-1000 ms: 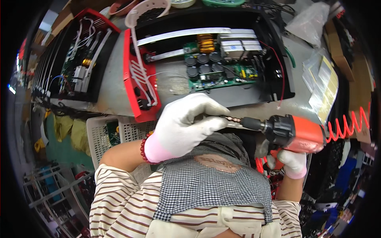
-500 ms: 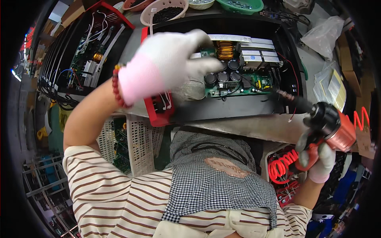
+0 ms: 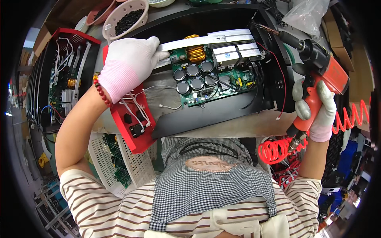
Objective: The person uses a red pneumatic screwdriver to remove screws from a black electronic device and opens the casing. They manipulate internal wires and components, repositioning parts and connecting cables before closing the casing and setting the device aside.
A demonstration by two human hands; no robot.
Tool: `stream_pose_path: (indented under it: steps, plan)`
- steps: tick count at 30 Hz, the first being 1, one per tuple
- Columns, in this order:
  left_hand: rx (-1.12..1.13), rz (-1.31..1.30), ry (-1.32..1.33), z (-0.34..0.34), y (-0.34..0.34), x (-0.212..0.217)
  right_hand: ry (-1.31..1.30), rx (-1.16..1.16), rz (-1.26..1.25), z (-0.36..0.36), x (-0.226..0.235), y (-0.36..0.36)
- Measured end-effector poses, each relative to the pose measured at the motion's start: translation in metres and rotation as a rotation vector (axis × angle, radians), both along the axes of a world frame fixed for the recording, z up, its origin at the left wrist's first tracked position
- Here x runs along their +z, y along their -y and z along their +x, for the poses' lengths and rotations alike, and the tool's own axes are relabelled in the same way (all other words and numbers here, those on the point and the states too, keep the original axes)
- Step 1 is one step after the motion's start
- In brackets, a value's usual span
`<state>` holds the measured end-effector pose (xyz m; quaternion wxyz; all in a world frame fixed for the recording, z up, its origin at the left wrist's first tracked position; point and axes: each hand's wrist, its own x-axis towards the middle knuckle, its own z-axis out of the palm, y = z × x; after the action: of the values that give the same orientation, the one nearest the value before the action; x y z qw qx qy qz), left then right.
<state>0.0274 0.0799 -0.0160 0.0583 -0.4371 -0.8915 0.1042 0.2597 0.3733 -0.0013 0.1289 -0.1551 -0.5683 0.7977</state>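
Observation:
My left hand (image 3: 133,65), in a white glove with a pink cuff, pinches the left end of a flat silver metal strip (image 3: 194,42). Beneath the strip lies a green circuit board (image 3: 220,85) with round black capacitors, a copper coil (image 3: 195,51) and silver heat sinks (image 3: 237,51). The board sits in a long black metal case (image 3: 206,115) with a red end panel (image 3: 133,127). Gripped in my gloved right hand (image 3: 323,105) is a red pistol-shaped air screwdriver (image 3: 323,75). Its long bit points left over the case's far right part, apart from the strip.
A second black case (image 3: 59,75) with a red end stands on the left. Baskets of small parts, one a pink basket (image 3: 127,20) of black screws, line the back. At right are a clear plastic bag (image 3: 305,18) and a coiled red hose (image 3: 274,150). A white crate (image 3: 135,162) stands below.
My left hand has come down onto the strip's left end and closed. My right hand has raised the screwdriver, its bit now over the far right part of the case. The view has shifted.

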Motion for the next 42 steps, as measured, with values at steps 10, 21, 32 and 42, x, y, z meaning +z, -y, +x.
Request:
stream_pose_path:
  steps: [10, 21, 32, 42]
  plan:
    - [-0.067, 0.039, -0.019, -0.003, -0.008, -0.006, 0.299, 0.055, 0.465, -0.023, 0.033, 0.001]
    - [-0.013, 0.009, 0.01, -0.002, -0.012, -0.002, 0.484, 0.255, 0.795, -0.069, 0.05, -0.013]
    - [-0.029, 0.026, 0.014, -0.003, -0.01, -0.003, 0.576, 0.336, 0.995, -0.093, 0.069, 0.004]
    - [-0.081, 0.05, 0.073, -0.007, -0.008, -0.002, 0.89, 0.451, 1.558, -0.141, 0.11, 0.038]
